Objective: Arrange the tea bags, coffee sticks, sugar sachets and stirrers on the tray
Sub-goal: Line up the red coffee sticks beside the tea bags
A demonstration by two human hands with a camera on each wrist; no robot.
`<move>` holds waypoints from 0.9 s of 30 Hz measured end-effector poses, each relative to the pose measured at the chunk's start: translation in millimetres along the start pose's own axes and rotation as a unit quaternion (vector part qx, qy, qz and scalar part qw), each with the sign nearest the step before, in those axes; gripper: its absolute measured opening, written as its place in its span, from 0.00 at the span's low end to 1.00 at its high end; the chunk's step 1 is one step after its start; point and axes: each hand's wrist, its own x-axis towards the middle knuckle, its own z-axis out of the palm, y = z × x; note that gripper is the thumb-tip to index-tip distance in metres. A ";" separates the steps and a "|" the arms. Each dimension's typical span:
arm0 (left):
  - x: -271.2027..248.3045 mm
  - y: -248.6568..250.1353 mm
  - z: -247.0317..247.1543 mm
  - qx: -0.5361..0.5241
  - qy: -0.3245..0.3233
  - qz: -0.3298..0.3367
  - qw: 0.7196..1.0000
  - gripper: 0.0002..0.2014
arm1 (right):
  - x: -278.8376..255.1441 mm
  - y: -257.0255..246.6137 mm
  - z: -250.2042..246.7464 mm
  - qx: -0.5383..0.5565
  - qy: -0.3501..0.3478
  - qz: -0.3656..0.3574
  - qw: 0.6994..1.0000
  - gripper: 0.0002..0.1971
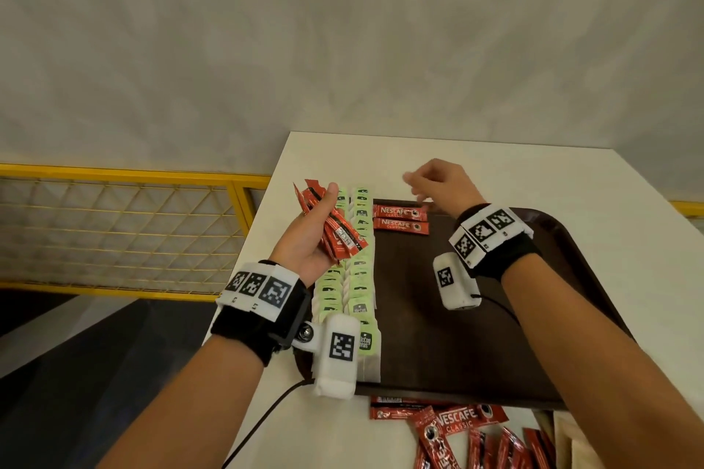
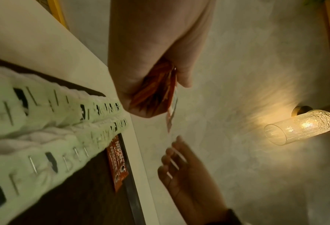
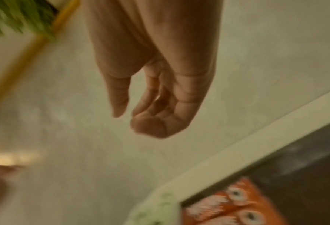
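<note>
We are working at the far left corner of a white table (image 1: pixel 495 171), where a dark brown plastic tray (image 1: pixel 457 316) is lying with its left and far rims close to the table edges; most of the tray's middle and right floor is lying open. Two rows of pale green tea bags (image 1: pixel 360 278) are running along its left side, and two red coffee sticks (image 1: pixel 400 219) are lying side by side at the far end. Our left hand (image 1: pixel 312 236) is gripping a bundle of red sticks (image 1: pixel 337 228). Our right hand (image 1: pixel 442 183) is hovering loosely curled, holding nothing. More red sticks (image 1: pixel 457 426) are lying near us.
</note>
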 end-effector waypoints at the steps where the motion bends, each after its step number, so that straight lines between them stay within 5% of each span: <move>1: 0.9 -0.9 0.9 -0.001 -0.003 0.004 1.000 0.10 | -13.5 -13.3 3.0 0.021 -0.061 -0.017 0.998 0.12; 4: 1.4 -4.1 4.5 0.015 -0.020 0.012 1.000 0.21 | -48.3 -43.0 17.6 -0.005 -0.223 -0.044 0.974 0.13; 7: -1.8 -5.0 6.3 0.003 -0.043 0.006 0.999 0.24 | -62.4 -49.0 29.0 -0.004 -0.264 -0.057 0.963 0.08; 11: -4.7 -5.4 -0.6 0.024 -0.027 0.033 0.999 0.19 | -70.2 -42.9 30.5 -0.066 -0.163 -0.154 0.972 0.08; 16: -9.8 -8.6 -10.7 -0.002 -0.021 0.060 0.998 0.06 | -78.5 -29.5 36.1 -0.269 -0.067 -0.342 0.898 0.05; 19: -12.9 -7.7 -15.4 -0.023 -0.022 0.051 0.998 0.02 | -78.2 -25.8 27.9 -0.216 -0.074 -0.292 0.929 0.05; 22: -13.7 -6.7 -16.9 -0.022 -0.017 0.047 0.999 0.03 | -78.8 -26.1 19.9 -0.032 -0.098 -0.179 0.978 0.06; 27: -12.1 -8.2 -16.5 -0.008 -0.018 0.052 0.998 0.02 | -78.6 -23.6 13.8 0.215 -0.132 -0.038 0.967 0.10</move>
